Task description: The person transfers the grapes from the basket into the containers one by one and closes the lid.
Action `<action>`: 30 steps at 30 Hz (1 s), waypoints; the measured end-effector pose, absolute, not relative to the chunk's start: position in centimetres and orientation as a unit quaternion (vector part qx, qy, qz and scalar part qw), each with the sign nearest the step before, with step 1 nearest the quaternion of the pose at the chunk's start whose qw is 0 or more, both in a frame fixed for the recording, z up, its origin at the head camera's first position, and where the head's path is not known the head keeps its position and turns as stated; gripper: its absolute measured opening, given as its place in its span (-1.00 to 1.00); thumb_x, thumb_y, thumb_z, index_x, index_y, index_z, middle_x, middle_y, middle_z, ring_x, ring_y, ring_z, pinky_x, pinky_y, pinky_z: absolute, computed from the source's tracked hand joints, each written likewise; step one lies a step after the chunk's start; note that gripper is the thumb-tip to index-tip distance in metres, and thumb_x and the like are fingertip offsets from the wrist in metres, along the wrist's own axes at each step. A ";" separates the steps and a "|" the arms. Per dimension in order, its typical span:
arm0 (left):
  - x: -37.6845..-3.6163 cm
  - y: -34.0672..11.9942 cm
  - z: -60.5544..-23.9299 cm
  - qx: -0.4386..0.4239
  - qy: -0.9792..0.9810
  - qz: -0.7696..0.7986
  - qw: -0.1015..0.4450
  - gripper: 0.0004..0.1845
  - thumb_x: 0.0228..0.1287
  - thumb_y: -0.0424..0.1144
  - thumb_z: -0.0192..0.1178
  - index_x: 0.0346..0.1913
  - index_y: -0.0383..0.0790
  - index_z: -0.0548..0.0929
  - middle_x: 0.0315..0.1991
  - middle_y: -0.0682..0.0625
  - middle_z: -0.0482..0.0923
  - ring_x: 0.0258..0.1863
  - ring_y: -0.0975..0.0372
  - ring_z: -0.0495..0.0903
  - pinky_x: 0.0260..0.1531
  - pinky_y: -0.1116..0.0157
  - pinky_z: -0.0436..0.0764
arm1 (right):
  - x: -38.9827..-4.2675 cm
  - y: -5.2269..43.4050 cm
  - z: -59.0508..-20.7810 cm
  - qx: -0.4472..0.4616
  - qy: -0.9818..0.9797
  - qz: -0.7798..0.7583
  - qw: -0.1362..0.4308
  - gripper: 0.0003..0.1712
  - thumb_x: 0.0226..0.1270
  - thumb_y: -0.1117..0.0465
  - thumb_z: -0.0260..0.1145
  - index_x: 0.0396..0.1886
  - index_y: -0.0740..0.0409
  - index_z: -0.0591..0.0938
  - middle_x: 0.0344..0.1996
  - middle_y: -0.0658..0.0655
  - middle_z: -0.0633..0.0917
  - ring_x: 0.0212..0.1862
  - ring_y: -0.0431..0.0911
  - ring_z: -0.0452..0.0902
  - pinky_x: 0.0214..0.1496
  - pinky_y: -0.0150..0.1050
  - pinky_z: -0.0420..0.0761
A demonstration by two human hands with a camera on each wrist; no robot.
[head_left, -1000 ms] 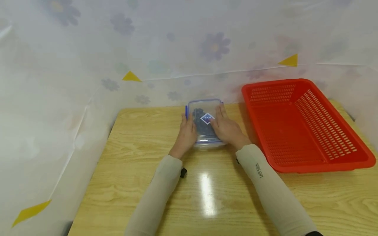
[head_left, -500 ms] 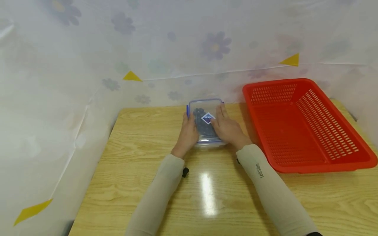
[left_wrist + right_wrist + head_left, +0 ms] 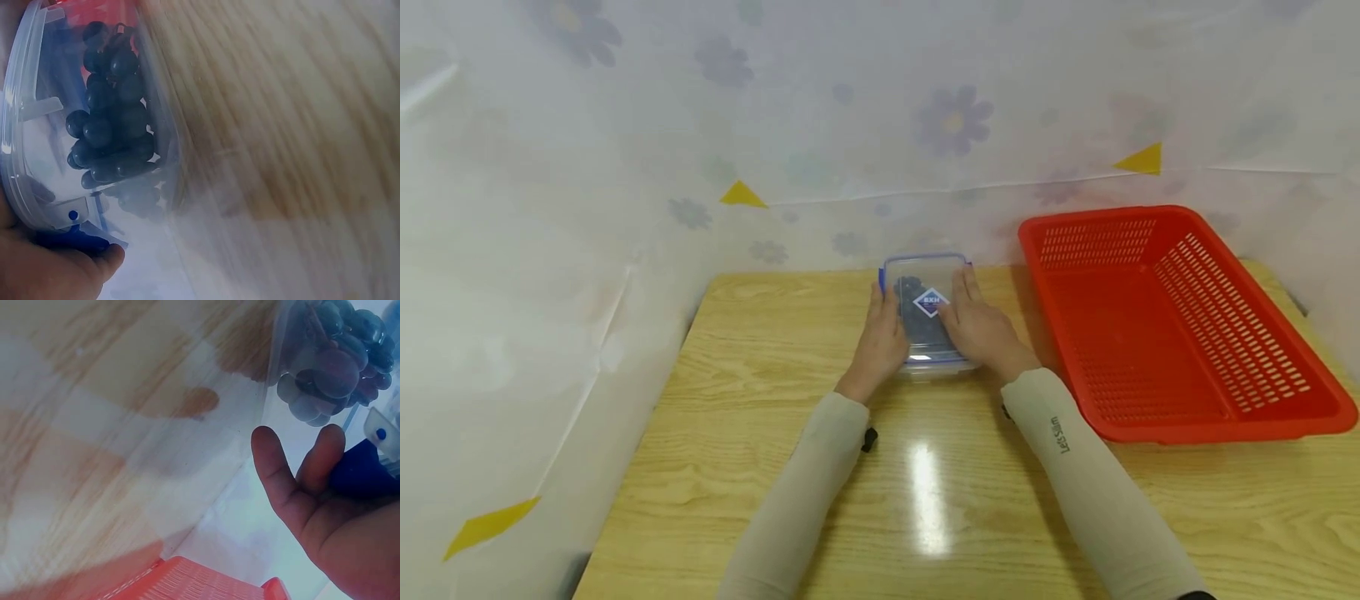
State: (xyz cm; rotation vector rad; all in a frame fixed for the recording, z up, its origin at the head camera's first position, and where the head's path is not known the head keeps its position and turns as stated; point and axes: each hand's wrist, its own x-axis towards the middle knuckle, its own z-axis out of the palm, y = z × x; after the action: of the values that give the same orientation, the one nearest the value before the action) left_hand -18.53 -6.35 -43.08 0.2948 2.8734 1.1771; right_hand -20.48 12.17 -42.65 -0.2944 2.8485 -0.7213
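A clear plastic food box [image 3: 925,268] with a blue-edged lid and a diamond-shaped label stands near the back edge of the table. Inside it lies a bunch of dark grapes [image 3: 119,112]. My left hand [image 3: 883,340] holds the box's left side, and in the left wrist view a fingertip is curled at a blue latch [image 3: 74,239]. On the opposite side my right hand [image 3: 983,332] grips the box, its thumb on the lid by the label and its fingers along the edge. A blue latch [image 3: 364,470] touches that hand in the right wrist view.
To the right of the box stands a red plastic basket [image 3: 1150,350] with slotted walls. The wooden table [image 3: 760,400] meets a flower-patterned white sheet [image 3: 820,125] behind and to the left. Yellow tape pieces [image 3: 743,196] mark the sheet.
The head view has shifted slightly, moving the scene a little to the right. Both hands stay on the box, which keeps its place on the table.
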 end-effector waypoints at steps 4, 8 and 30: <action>-18.5 -6.7 -43.3 0.115 0.923 0.366 0.012 -0.37 0.65 -0.21 -0.22 0.57 -0.47 -0.07 0.61 -0.27 -0.35 0.58 -0.03 -0.32 0.49 0.15 -0.21 | -20.6 12.0 -42.8 -0.100 0.961 -0.240 0.100 -0.10 0.63 -0.24 -0.29 0.61 0.15 -0.40 0.59 0.09 -0.47 0.56 0.22 -0.06 0.47 0.18 0.13; -18.6 -6.7 -43.4 0.134 0.934 0.330 0.016 -0.32 0.66 -0.06 -0.23 0.59 -0.41 -0.08 0.61 -0.27 -0.32 0.57 -0.07 -0.36 0.49 0.09 -0.22 | -20.7 12.0 -42.8 -0.103 0.960 -0.239 0.102 -0.10 0.64 -0.24 -0.29 0.61 0.16 -0.40 0.58 0.09 -0.48 0.56 0.23 -0.04 0.47 0.18 0.13; -19.0 -7.1 -43.6 0.148 0.964 0.222 0.012 -0.27 0.63 0.08 -0.26 0.62 -0.31 -0.06 0.62 -0.21 -0.22 0.55 -0.19 -0.22 0.42 -0.18 0.08 | -20.5 11.3 -42.9 -0.101 0.968 -0.221 0.062 -0.14 0.64 -0.19 -0.24 0.64 0.25 -0.17 0.61 0.24 -0.27 0.50 0.31 0.08 0.42 0.23 0.22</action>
State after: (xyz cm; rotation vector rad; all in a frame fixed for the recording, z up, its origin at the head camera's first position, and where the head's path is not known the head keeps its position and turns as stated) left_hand -19.04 -7.11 -43.57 0.4612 3.0046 0.6913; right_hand -20.49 11.34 -42.92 -0.3056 2.9261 -0.6687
